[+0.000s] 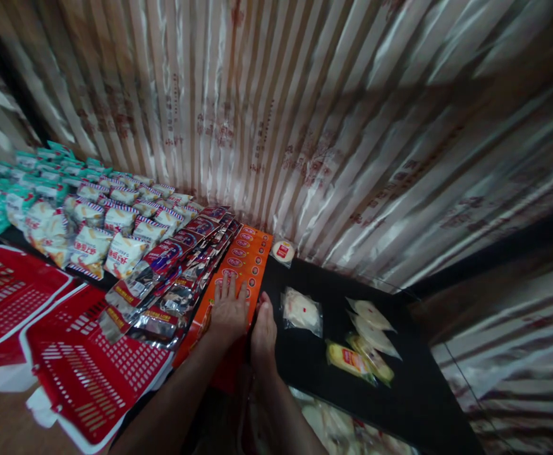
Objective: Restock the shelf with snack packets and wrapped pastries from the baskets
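Note:
My left hand (229,308) lies flat with its fingers spread on a long orange printed packaging strip (248,258). My right hand (263,332) stands on edge along the strip's right side, fingers stretched out, holding nothing that I can see. Left of the strip, several dark shiny snack packets (181,253) lie overlapping in rows. Right of my right hand, a clear packet with a white round food (301,311) rests on the black tabletop (299,363). A smaller round white packet with a red label (283,251) sits near the strip's far end.
Rows of white snack bags (124,253) and green bags (20,199) fill the left side. Red baskets (91,360) stand at the front left. Yellow packets (349,360) and pale flat packets (373,323) lie at right. A pleated printed curtain (238,114) hangs behind the table.

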Tool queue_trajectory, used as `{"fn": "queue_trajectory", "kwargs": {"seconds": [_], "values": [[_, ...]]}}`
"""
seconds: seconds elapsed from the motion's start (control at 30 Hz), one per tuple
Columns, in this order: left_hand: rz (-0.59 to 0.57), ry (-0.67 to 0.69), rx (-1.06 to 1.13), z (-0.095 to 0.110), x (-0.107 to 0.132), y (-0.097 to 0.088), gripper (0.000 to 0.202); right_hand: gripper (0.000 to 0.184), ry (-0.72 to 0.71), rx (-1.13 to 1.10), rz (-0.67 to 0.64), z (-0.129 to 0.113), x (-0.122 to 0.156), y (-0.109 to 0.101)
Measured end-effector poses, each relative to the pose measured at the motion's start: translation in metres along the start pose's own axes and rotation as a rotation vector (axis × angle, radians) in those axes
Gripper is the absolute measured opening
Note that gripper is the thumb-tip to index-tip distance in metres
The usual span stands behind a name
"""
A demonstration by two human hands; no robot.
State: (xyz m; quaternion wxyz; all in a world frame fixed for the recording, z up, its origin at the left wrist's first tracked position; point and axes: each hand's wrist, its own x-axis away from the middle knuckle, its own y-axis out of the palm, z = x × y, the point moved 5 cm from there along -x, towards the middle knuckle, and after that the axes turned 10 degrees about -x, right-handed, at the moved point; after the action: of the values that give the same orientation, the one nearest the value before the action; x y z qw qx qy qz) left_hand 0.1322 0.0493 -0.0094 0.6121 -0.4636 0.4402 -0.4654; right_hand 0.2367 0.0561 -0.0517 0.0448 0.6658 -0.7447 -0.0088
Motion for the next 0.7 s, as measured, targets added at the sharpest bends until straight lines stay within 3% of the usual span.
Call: {"fn": "queue_trajectory", "kwargs": {"seconds": [0.2, 0.7], "values": [[-0.033, 0.017, 0.021, -0.005, 0.000, 0.010, 0.047, 0.077, -0.010, 0.012, 0.011, 0.003, 0.002, 0.008], [-0.055, 0.025, 0.055, -0.013, -0.003, 0.002, 0.046, 0.077, -0.028, 0.036, 0.050, 0.008, 0.005, 0.018]]}}
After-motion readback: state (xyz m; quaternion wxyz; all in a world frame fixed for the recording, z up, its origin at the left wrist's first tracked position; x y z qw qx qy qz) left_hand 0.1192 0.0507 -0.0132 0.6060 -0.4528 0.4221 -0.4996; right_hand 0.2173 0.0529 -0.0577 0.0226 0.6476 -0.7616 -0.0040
